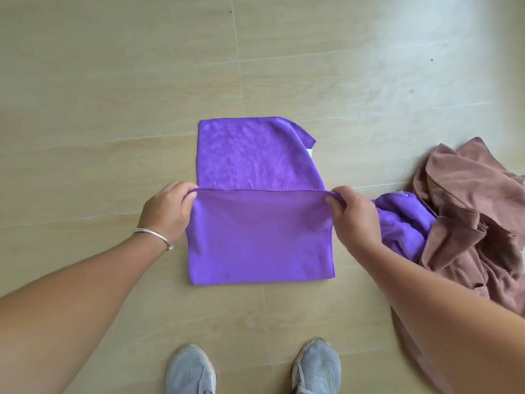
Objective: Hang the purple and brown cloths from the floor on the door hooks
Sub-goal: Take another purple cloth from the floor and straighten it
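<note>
Two hands hold one purple cloth at the centre of the frame: the left hand pinches the left end of its stitched upper edge between curled fingers and thumb, and the right hand pinches the right end the same way, so the edge runs taut and level between them. Below that edge the cloth hangs as a flat panel with straight sides and a straight lower hem; above it, a further part lies spread on the floor, its upper right corner folded over with a small white tag at that side. A silver bangle circles the left wrist. To the right, partly behind the right forearm, a second purple cloth lies crumpled, touching and partly under a heap of brown cloth at the right edge of the frame. The floor is pale wood-look tile with thin joints, bare across the upper and left parts of the frame. Two grey shoes stand at the bottom centre, near the lower hem of the held cloth.
</note>
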